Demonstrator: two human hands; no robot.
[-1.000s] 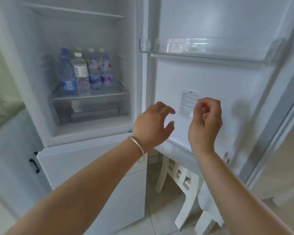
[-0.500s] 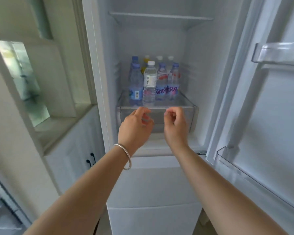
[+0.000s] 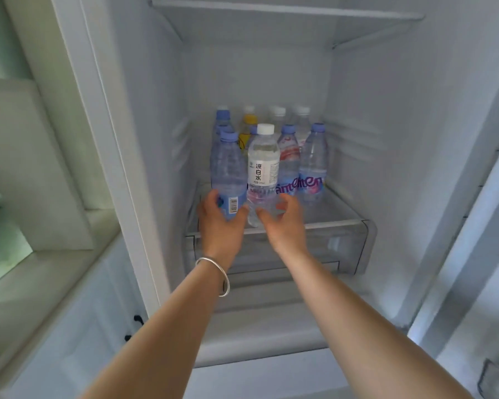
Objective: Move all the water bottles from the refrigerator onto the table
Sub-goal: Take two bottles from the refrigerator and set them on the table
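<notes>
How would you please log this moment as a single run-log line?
phase: reaching into fridge | left hand: closing on blue-capped bottle | right hand: open at white-capped bottle | bottles on table: none visible

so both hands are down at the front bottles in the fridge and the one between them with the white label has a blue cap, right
Not quite: the cap on the white-label bottle is white, not blue, as the head view shows. The rest holds: the left hand and right hand are at the front bottles in the fridge.
</notes>
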